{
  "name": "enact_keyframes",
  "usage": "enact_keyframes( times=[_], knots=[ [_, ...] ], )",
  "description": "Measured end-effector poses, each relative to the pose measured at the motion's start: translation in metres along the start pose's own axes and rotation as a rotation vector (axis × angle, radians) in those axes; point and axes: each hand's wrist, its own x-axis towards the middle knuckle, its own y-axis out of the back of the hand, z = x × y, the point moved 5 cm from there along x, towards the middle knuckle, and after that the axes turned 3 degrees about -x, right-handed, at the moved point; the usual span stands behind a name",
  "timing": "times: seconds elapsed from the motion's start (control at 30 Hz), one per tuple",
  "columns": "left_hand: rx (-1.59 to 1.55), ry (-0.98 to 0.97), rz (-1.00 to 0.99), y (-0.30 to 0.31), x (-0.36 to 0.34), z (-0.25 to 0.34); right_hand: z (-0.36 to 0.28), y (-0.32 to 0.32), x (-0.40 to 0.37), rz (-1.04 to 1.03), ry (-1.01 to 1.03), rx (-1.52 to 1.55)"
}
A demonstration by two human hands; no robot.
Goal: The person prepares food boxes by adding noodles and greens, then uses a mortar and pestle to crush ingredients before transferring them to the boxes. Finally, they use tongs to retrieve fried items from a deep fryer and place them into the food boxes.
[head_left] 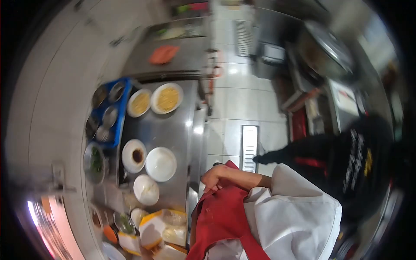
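Cloth like this red apron point(219, 216), worn beside the steel counter point(169, 125), looks soft, light and floppy — best pinched at its edge, where the left hand point(215, 177) curls half shut on it; the right hand is out of sight.

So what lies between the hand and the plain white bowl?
Head view: only bare steel counter between the hand and the plain white bowl.

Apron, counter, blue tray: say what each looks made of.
Apron: red cloth, matte; it folds and creases softly.
Counter: likely stainless steel, grey and smooth, with bright glare streaks.
Tray: probably moulded plastic, going by its uniform saturated blue and dull sheen.
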Motion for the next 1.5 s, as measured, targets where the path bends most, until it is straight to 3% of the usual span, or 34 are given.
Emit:
enact_keyframes(
  times=[0.17,0.3,0.47,0.5,0.53,0.57,0.63,0.73,0.8,0.87,1.0,1.2,1.27,1.5],
  knots=[
    [0.251,-0.118,-0.146,0.000,0.030,0.055,0.021,-0.076,-0.038,0.227,-0.020,0.049],
    [0.360,-0.229,-0.250,-0.043,0.026,0.086,0.058,-0.147,-0.041,0.097,-0.070,0.473],
    [0.470,-0.329,-0.429,-0.100,0.013,0.093,0.084,-0.143,-0.050,0.260,-0.175,0.306],
    [0.499,-0.359,-0.466,-0.113,0.011,0.091,0.112,-0.144,-0.016,0.338,-0.147,0.251],
    [0.516,-0.392,-0.502,-0.120,0.015,0.092,0.097,-0.136,-0.045,0.365,-0.145,0.305],
    [0.503,-0.419,-0.534,-0.125,0.018,0.090,0.098,-0.125,-0.047,0.384,-0.003,0.256],
    [0.237,-0.191,-0.391,-0.115,-0.011,0.106,0.087,-0.117,-0.063,0.513,-0.089,0.082],
    [0.293,-0.149,-0.346,-0.099,-0.033,0.124,0.070,-0.106,-0.060,0.446,-0.074,-0.003],
    [0.259,-0.197,-0.159,-0.098,-0.011,0.117,0.041,-0.085,-0.069,0.453,-0.010,0.001],
    [0.189,-0.172,-0.069,-0.099,0.004,0.080,0.008,-0.083,-0.048,0.329,0.001,-0.144],
    [-0.034,-0.020,0.112,-0.091,-0.030,0.047,-0.033,-0.056,-0.029,0.037,0.080,-0.381],
    [-0.190,0.185,0.390,-0.164,-0.083,-0.033,-0.064,-0.041,0.025,-0.384,0.313,-0.832],
    [-0.578,0.496,0.501,-0.181,-0.142,-0.040,-0.086,-0.056,0.038,-0.557,0.351,-0.959],
    [-0.838,0.630,0.511,-0.322,-0.185,-0.086,-0.158,-0.189,0.053,-0.951,0.571,-1.306]
  ],
)
